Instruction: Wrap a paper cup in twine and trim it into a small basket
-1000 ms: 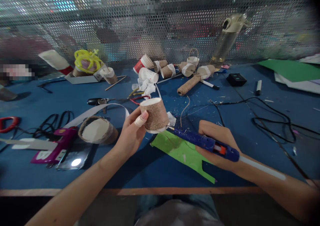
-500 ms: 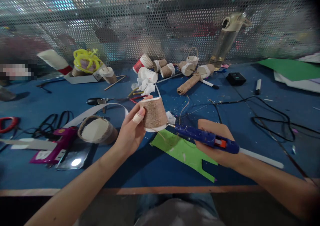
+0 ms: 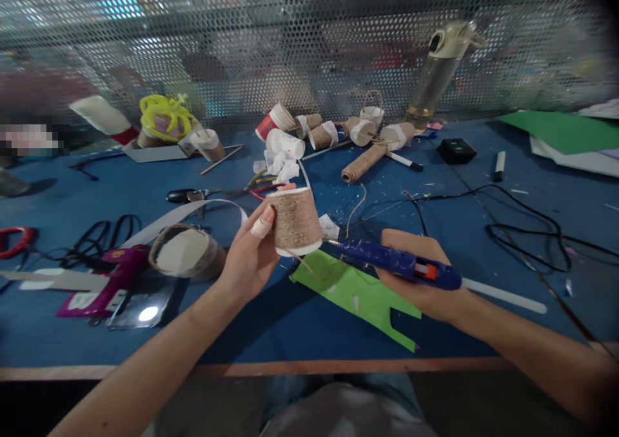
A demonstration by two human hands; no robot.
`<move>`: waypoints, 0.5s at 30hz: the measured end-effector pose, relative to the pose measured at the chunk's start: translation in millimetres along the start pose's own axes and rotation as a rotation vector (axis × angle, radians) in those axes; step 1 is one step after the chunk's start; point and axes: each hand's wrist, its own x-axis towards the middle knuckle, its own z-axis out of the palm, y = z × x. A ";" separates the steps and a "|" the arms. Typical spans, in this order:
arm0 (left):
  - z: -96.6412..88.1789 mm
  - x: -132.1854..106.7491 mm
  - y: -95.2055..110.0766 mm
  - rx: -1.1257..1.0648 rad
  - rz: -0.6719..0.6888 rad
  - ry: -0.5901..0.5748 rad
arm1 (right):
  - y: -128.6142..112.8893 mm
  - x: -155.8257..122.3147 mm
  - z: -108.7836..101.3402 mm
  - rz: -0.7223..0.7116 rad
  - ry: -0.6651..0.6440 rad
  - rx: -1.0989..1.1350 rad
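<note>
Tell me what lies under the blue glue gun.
A green paper sheet lies flat on the blue table beneath the front half of the glue gun. The right hand, closed around the gun, covers part of the sheet, so its reach there cannot be seen.

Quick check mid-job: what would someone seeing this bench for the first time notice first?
The left hand holds a twine-wrapped cup up over the middle of the blue table, and the right hand grips a blue glue gun whose nozzle points at the cup's lower rim. Below them lies a green paper scrap; a purple glue gun rests at the left.
</note>
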 end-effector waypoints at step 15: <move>2.2 -0.2 -10.5 0.023 0.140 0.033 | -2.7 -4.4 19.3 0.204 -0.020 0.583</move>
